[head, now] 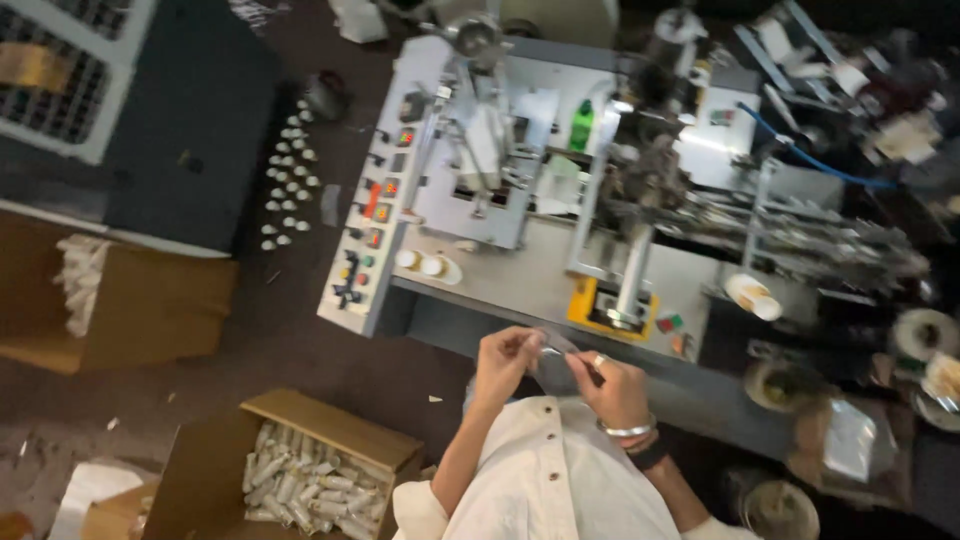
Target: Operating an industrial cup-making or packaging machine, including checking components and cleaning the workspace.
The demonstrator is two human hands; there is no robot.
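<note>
Fingertips of the left hand [503,355] and right hand [612,385] pinch a thin clear plastic strip [553,345], stretching it taut between them for handling.

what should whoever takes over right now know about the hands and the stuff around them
Left hand and right hand: both pinch one clear plastic sleeve, held up in front of the grey machine.
Open cardboard box at lower left holds many small white rolls; more stand in rows on the floor.
Done or left: cannot tell from this view.
</note>
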